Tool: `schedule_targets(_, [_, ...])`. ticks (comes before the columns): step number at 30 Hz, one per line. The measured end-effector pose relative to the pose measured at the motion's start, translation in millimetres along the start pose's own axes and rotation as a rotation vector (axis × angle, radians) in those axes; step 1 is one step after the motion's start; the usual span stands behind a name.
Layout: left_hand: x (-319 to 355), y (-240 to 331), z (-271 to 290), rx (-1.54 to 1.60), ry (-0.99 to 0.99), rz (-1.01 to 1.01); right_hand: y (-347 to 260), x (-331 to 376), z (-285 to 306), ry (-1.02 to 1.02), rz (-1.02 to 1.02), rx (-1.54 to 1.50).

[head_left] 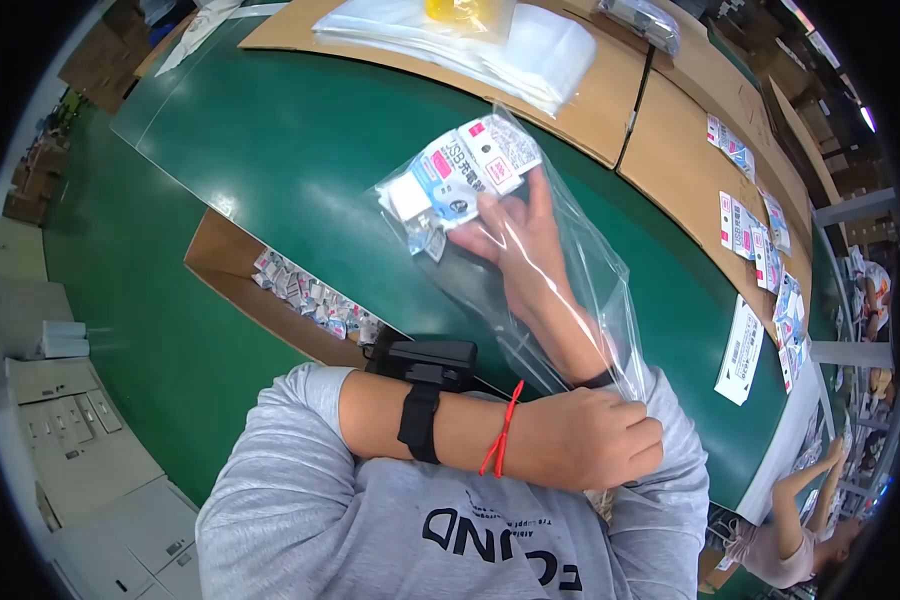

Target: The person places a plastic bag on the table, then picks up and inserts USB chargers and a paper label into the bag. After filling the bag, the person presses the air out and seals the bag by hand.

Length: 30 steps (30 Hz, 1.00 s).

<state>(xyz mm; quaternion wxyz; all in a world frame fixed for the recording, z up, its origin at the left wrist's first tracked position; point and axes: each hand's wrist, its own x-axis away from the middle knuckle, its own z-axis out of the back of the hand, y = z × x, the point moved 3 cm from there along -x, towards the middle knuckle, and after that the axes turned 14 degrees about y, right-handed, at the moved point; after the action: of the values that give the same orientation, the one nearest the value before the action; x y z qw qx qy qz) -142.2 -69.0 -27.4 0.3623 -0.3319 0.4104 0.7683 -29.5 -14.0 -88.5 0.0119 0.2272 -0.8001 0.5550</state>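
Observation:
My right hand (525,250) reaches up inside a long clear plastic bag (585,240), fingers closed on several small carded packages (460,170) at the bag's far end. These are white, blue and pink, with a white plug-like block (407,197) showing on one. Across my body lies my left forearm, with a black strap and a red string at the wrist. My left hand (605,440) is closed in a fist by the bag's near edge, pinching the film next to my right forearm.
A cardboard box (310,345) of similar packages stands below the green table's (300,130) left edge. Cardboard sheets (610,120) along the far side bear white folded bags (540,70). More carded packages (740,225) and a white label strip (740,350) lie at right. Another person (785,550) is at lower right.

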Motion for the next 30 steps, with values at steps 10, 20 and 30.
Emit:
schedule_targets(10, [-1,-91,94,-0.393,0.133,0.245,-22,11,60,-0.030,0.055,0.415])
schedule_targets(20, [43,-165,93,-0.855,-0.251,0.360,-35,22,79,-0.227,0.273,0.788])
schedule_targets(30, [36,-177,81,-1.038,-0.282,0.314,-58,52,112,-0.367,0.269,0.890])
